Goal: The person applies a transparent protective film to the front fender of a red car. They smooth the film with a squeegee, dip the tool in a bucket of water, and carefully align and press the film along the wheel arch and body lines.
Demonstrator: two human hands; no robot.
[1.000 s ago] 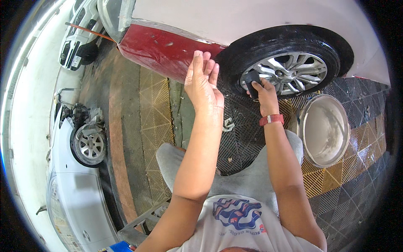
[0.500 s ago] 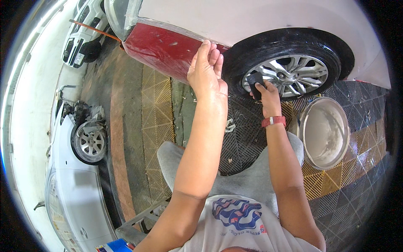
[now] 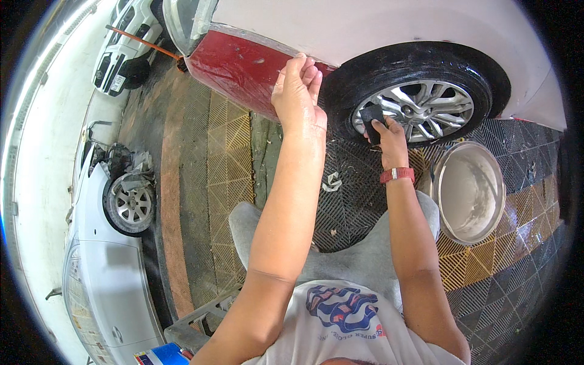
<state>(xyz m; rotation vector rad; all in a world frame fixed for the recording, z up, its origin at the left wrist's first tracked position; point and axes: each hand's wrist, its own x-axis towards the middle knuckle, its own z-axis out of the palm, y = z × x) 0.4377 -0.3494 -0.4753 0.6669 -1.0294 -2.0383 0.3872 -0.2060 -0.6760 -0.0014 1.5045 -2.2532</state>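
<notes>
sponge [image 3: 371,114], dark and blocky, is pressing against the tyre beside the silver alloy wheel [image 3: 423,111]. going left to right: the left hand [image 3: 297,91] is resting on the red bumper's [image 3: 243,64] edge, its grip loosely curled on the panel; the right hand [image 3: 389,135] is keeping its grip clamped on the sponge; a metal bucket [image 3: 469,191] is standing on the grid floor [image 3: 231,146].

Black sponge [image 3: 371,115], silver wheel [image 3: 426,110], red bumper [image 3: 240,67]

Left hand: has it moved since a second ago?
Yes. The left hand went from open in the air beside the tyre to the car's red sill, away from the wheel.
</notes>
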